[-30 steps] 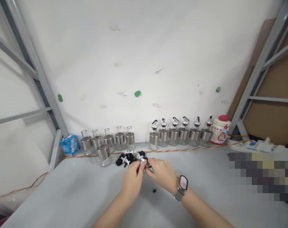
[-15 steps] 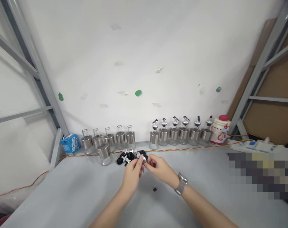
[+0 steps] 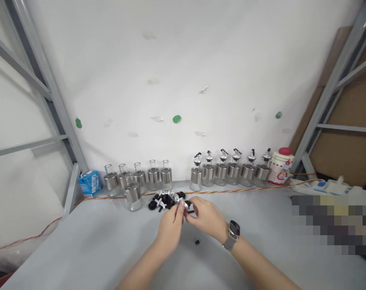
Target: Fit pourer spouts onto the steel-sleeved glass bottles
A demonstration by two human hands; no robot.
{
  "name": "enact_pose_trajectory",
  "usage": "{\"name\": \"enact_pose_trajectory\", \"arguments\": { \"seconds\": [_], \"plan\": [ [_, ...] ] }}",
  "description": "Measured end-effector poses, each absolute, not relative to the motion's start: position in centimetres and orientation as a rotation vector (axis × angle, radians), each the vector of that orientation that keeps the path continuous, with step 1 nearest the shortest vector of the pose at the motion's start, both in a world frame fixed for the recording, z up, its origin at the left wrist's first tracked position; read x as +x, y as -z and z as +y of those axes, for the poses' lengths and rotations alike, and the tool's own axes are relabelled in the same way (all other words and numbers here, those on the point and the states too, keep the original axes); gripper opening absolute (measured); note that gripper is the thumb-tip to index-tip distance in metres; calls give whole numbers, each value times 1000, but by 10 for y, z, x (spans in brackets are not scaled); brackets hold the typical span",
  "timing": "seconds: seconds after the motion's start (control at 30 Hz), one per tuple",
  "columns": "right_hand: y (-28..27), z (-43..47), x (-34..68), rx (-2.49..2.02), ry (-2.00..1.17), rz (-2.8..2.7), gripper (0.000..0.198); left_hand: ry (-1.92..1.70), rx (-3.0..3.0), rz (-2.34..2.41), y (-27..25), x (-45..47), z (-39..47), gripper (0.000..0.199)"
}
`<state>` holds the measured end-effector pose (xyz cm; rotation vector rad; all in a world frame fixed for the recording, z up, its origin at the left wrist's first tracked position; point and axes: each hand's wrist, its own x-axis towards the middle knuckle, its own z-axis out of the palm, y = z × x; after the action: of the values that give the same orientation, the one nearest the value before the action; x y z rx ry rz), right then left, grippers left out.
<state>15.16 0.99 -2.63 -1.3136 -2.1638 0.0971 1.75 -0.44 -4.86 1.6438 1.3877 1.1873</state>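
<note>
A silver-and-black bottle pourer [image 3: 186, 205] is held between my two hands, a little above the table. My left hand [image 3: 170, 226] is closed around its silver part. At the black end, the fingers of my right hand [image 3: 207, 216] pinch it, and a thin black piece shows beside them; whether that is part of the pourer I cannot tell. Just behind my hands lies a pile of loose black and silver pourer parts [image 3: 161, 200]. A small black piece [image 3: 197, 242] rests on the table in front of my right hand.
Several uncapped glass bottles with steel bands [image 3: 132, 192] stand at left, beside a blue carton [image 3: 90, 183]. Several bottles with pourers [image 3: 221, 171] line the right, next to a red-lidded jar [image 3: 280, 167]. A twisted wire [image 3: 219, 191] runs along the back of the grey table [image 3: 89, 241].
My right wrist has turned, so the watch face now shows more. More of the pourer's black end is visible between my fingers. The bottles have stayed in place.
</note>
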Motion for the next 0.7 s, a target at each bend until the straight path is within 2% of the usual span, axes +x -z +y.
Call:
{"name": "enact_pose_trajectory", "arguments": {
  "seconds": [0.23,0.7],
  "plan": [
    [29,13,152,-1329,36,-2203,7,-1030,1979,1525,49,17,-11,31],
    [30,16,160,-1099,222,-2271,7,-992,1931,1347,57,14,-6,34]
  ]
}}
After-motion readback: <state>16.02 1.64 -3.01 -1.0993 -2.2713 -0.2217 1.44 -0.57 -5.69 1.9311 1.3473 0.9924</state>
